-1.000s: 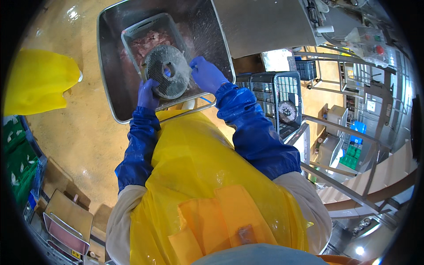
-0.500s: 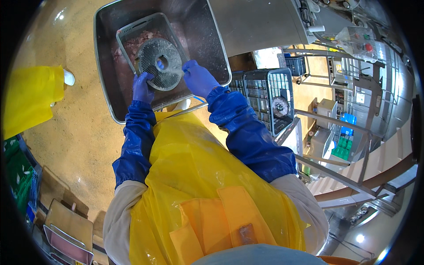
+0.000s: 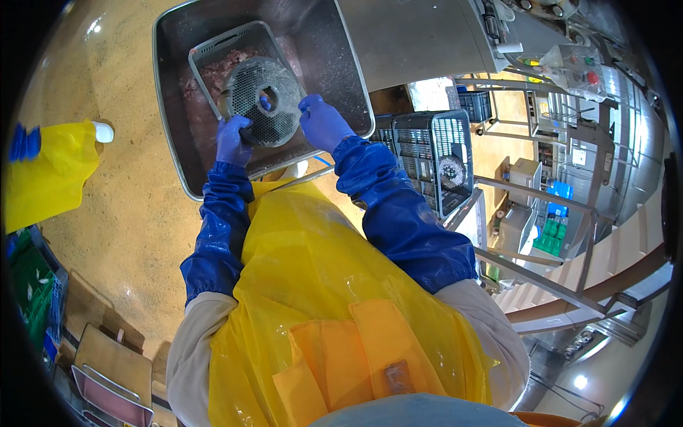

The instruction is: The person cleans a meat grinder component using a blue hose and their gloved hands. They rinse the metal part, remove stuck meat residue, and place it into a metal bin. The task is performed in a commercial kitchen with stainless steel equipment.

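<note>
In my left hand (image 3: 233,140), gloved in blue, is a large round grinder plate (image 3: 245,89), a grey metal disc full of small holes with a bigger hole in its middle. The left thumb lies over its near edge, and blue glove fingertips show through the centre hole. Close by the plate's right edge, my right hand (image 3: 325,127) is closed, its fingers curled; what it holds, if anything, is hidden. Behind the plate, a grey crate (image 3: 206,85) with pinkish meat scraps (image 3: 235,59) stands inside a deep grey bin (image 3: 329,64).
Right of the bin stand dark slatted crates (image 3: 416,146), one with a round perforated piece (image 3: 451,172) in it. A steel surface (image 3: 420,43) adjoins the bin's far right. At left is another person in a yellow apron (image 3: 60,171). A cart (image 3: 114,363) stands lower left.
The plate has shifted slightly right and turned a little, with both hands moving slightly right alongside it. At left, the other person has moved, and a blue sleeve now shows.
</note>
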A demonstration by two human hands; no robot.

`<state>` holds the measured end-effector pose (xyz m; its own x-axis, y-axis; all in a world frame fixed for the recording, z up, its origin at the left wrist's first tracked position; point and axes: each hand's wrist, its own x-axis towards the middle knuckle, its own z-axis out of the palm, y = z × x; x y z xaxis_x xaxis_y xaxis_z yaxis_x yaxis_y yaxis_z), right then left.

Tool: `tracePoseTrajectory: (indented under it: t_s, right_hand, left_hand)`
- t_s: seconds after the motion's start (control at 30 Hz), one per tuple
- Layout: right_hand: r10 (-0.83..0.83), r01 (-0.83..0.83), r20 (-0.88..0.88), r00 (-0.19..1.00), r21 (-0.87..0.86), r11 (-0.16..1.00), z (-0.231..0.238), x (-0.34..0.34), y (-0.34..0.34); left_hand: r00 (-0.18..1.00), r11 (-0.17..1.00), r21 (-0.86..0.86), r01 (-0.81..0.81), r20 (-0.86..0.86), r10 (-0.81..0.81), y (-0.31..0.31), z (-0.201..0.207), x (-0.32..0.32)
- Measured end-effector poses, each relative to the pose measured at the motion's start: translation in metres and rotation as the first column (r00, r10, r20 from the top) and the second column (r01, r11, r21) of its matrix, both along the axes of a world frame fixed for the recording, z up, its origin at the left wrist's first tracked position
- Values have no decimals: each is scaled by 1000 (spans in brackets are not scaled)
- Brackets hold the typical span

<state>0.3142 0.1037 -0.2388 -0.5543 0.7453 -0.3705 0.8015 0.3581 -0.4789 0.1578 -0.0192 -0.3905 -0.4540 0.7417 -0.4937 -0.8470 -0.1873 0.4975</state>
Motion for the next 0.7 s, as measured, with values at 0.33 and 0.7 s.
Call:
tracePoseTrajectory:
  t_s: [0.33,0.7]
  right_hand:
    - [-65,65,-6,998,52,997,9,-11,6]
    - [17,-20,30,999,82,996,-1,-8,18]
  left_hand:
    - [999,999,-32,23,30,-22,-3,33,6]
    - [999,999,13,46,1,-46,-3,18,5]
